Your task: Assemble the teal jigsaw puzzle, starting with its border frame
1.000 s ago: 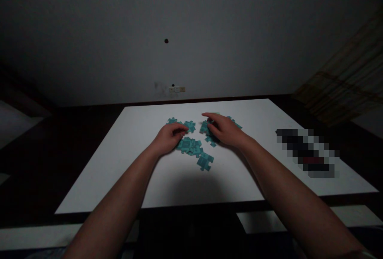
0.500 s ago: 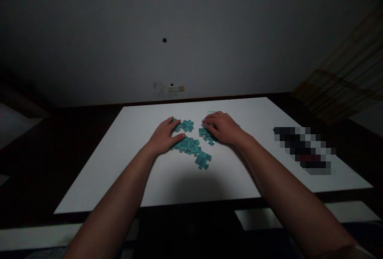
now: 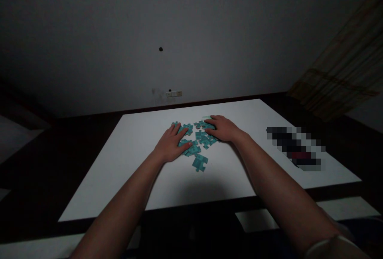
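In the middle of the white table top point(image 3: 113, 171), teal jigsaw pieces point(image 3: 201, 136) lie in a loose heap, with one piece point(image 3: 200, 163) apart on the side nearest the person. The left hand point(image 3: 170, 143) and right hand point(image 3: 223, 128) flank the heap, palms down and spread open, fingertips resting on pieces without gripping any, as if hemming them in. Off to the right lies a pixelated dark object point(image 3: 295, 147); a wall socket plate point(image 3: 174, 94) sits beyond.

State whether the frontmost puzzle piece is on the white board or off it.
On: the frontmost puzzle piece lies flat on the white board, in front of the heap.
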The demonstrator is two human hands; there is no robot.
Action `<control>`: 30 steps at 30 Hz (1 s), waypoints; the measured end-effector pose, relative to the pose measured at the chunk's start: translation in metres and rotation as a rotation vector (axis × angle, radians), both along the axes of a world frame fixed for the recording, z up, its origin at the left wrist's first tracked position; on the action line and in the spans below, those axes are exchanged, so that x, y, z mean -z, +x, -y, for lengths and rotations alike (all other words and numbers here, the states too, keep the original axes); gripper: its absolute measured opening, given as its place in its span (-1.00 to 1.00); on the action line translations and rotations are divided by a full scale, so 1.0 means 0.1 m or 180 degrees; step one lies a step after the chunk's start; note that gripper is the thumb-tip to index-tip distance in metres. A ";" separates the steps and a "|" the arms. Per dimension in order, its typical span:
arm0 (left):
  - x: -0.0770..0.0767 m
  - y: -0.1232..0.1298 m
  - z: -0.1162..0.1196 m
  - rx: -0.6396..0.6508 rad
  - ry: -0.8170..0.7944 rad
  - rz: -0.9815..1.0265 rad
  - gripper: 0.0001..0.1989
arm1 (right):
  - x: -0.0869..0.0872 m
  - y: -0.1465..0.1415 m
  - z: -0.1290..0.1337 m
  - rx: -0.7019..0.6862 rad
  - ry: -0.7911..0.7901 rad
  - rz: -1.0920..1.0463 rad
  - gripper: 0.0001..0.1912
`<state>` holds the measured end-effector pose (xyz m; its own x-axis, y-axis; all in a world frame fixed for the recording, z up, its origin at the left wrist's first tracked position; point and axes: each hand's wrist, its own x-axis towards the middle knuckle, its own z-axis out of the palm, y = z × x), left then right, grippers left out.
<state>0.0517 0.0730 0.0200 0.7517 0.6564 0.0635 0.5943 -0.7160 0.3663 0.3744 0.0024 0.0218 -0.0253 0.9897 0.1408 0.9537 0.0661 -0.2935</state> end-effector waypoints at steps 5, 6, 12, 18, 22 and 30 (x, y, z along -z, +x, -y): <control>0.04 0.08 -0.06 -0.0057 0.0065 -0.0005 -0.14 | -0.07 0.00 0.02 -0.0151 -0.0071 -0.0130 -0.41; 0.04 0.10 -0.08 -0.0071 0.0060 -0.0021 -0.13 | -0.09 -0.01 0.02 -0.0182 -0.0089 -0.0146 -0.41; 0.03 0.24 -0.24 -0.0068 0.0027 -0.0178 -0.10 | -0.21 -0.03 0.06 -0.0116 -0.0149 -0.0190 -0.46; 0.09 0.22 -0.30 0.0028 0.0219 0.0101 -0.25 | -0.29 -0.06 0.08 0.0099 -0.0039 0.0044 -0.59; 0.09 0.17 -0.30 0.0078 0.0142 0.0304 -0.33 | -0.35 -0.06 0.09 0.0167 0.0008 0.0167 -0.62; 0.05 0.16 -0.31 0.0006 -0.0097 0.0983 -0.69 | -0.24 -0.09 0.00 0.0347 0.0603 0.0064 -0.56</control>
